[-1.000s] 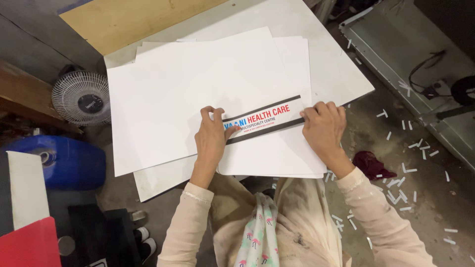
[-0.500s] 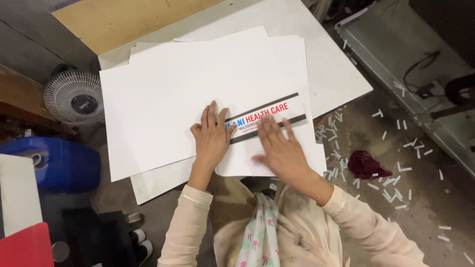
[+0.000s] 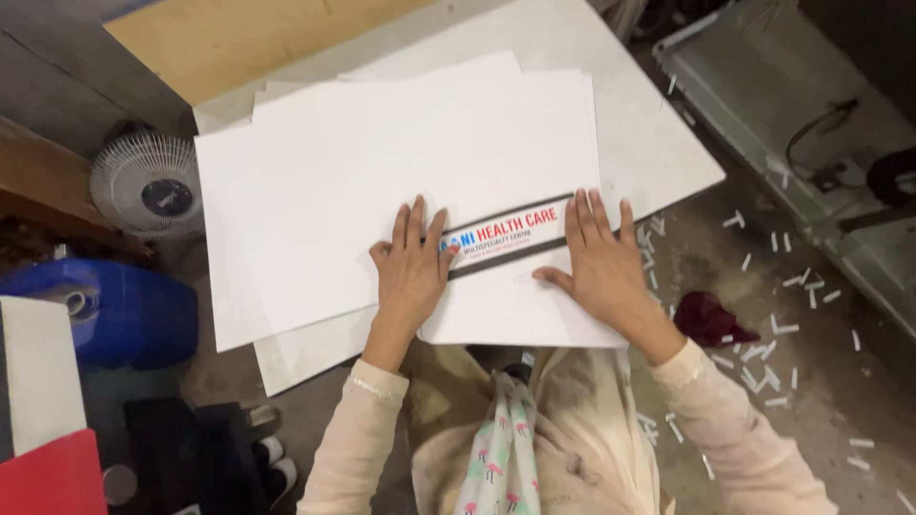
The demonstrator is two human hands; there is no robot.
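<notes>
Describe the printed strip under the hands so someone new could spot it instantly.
Start at the big stack of white sheets on the white table. Near its front edge, the left hand and right hand press flat on either end of a narrow label strip. It is the only printed thing there: white with coloured lettering and dark borders.

White sheets (image 3: 382,181): smooth matt paper or card. Printed strip (image 3: 506,238): smooth paper, slight sheen. Board (image 3: 248,43): matt wood; floor (image 3: 821,381): rough, littered with paper scraps (image 3: 763,353).
</notes>
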